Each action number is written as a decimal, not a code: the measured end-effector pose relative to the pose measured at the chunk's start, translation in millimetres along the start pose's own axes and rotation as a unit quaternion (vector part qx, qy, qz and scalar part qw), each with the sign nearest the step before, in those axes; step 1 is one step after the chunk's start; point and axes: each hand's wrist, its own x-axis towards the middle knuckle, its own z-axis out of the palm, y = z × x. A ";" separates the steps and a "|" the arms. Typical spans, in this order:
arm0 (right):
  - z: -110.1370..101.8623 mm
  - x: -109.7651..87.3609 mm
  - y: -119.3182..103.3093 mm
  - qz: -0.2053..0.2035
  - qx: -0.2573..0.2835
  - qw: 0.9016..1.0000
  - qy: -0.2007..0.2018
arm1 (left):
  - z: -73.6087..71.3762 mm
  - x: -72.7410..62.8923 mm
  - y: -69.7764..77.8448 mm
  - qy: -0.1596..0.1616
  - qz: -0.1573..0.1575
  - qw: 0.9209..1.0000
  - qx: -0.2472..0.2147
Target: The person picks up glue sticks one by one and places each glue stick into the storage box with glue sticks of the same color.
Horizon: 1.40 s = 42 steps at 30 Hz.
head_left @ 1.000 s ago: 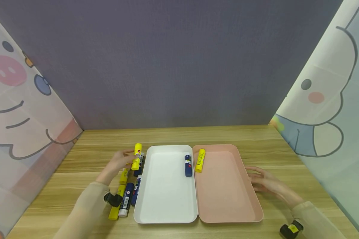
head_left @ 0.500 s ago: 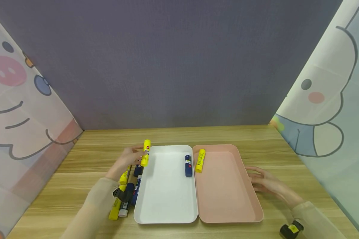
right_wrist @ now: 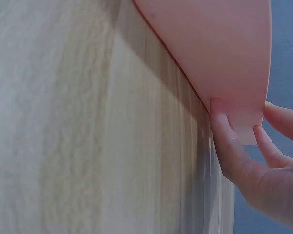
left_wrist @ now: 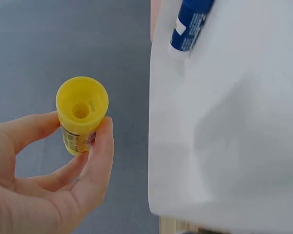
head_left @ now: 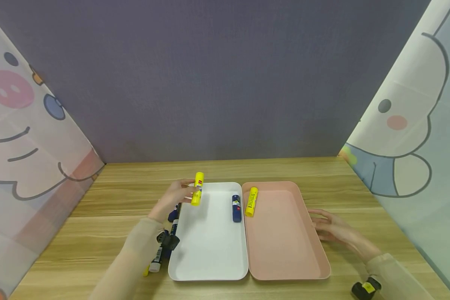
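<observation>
Left wrist view alone shows the yellow tube's (left_wrist: 81, 119) hollow end (left_wrist: 82, 94).

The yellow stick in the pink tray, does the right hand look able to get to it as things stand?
Probably yes: the right hand holds no stick and is at the outer side of the pink tray, with only the tray itself between it and the yellow stick.
</observation>
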 end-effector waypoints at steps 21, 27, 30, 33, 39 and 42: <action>-1.6 0.2 1.3 0.000 -0.003 1.000 0.001 | 50.3 12.2 20.0 -0.021 -0.008 0.999 -0.034; -2.1 1.2 2.8 0.000 -0.003 1.000 0.000 | 63.0 14.7 24.1 -0.034 -0.004 0.999 -0.032; -2.8 1.2 2.4 0.003 -0.001 1.000 0.003 | 69.6 15.7 24.7 -0.041 -0.002 0.999 -0.033; -2.7 1.3 1.7 0.009 -0.004 1.000 0.008 | 76.4 16.7 25.2 -0.052 0.001 0.998 -0.039; -1.1 1.1 -0.2 0.013 -0.015 1.000 0.020 | 90.9 19.2 27.7 -0.071 -0.002 0.997 -0.042; -0.8 1.1 -0.3 0.016 -0.013 1.000 0.021 | 98.3 20.0 29.1 -0.077 -0.003 0.996 -0.039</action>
